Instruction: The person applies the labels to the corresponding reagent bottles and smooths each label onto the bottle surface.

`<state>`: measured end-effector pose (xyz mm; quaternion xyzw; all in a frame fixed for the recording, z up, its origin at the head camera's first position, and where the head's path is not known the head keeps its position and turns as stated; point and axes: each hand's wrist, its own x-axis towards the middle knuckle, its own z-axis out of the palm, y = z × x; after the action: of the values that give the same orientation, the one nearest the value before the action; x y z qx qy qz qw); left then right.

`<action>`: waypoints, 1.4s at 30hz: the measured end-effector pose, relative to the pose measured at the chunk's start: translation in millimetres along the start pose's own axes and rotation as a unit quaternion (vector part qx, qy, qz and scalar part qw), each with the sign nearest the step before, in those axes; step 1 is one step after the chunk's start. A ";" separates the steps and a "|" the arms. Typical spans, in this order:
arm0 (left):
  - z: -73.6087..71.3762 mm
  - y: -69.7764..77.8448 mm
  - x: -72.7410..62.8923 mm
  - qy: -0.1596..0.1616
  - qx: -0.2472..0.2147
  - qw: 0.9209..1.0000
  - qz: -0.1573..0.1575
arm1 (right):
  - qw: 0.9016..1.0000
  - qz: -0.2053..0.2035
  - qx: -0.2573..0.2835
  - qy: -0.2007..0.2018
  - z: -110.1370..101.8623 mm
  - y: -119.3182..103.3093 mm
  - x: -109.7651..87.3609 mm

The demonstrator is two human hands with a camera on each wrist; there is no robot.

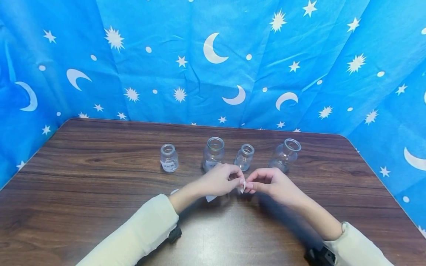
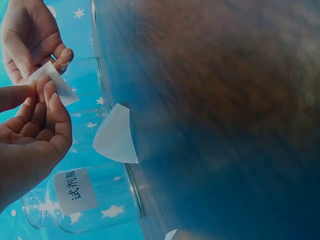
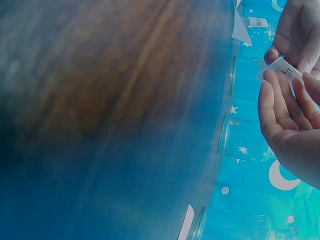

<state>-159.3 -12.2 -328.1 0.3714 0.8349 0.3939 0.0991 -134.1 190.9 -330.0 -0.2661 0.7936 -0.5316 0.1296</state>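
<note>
Between my two hands is a small white paper label [image 1: 243, 187], with dark writing on one face in the right wrist view. My left hand [image 1: 220, 180] pinches one side of it between thumb and fingertips. At its other side, the thumb and fingers of my right hand [image 1: 277, 185] pinch it too. Just beyond the hands stands a small clear glass jar [image 1: 244, 158], its lower part partly hidden. Left of it, a larger glass jar [image 1: 214, 149] carries a white label [image 2: 76, 191] with black characters, partly covered by my left hand in the head view.
A small labelled jar [image 1: 169, 159] stands farther left, and a wide-mouthed jar [image 1: 283, 155] stands at the right. Pieces of white paper [image 2: 117, 135] lie on the brown wooden table [image 1: 100, 159] near my left wrist. A blue curtain [image 1: 166, 37] hangs behind.
</note>
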 end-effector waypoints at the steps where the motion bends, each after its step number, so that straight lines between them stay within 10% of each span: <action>1: 0.4 -0.3 0.2 0.001 0.000 1.000 0.001 | 1.000 -0.001 -0.001 0.000 0.0 0.1 -0.1; 15: 0.7 -0.7 -1.0 -0.004 -0.011 1.000 -0.021 | 1.000 -0.012 -0.016 0.010 -12.0 3.3 -8.8; 42: 18.7 -5.2 6.7 -0.044 0.145 0.986 -0.067 | 0.996 0.068 -0.047 0.023 -50.5 13.7 -47.8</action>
<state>-158.3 1.2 -343.6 0.3422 0.9008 0.2450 0.1067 -123.2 260.9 -326.0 -0.2048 0.8366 -0.4898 0.1349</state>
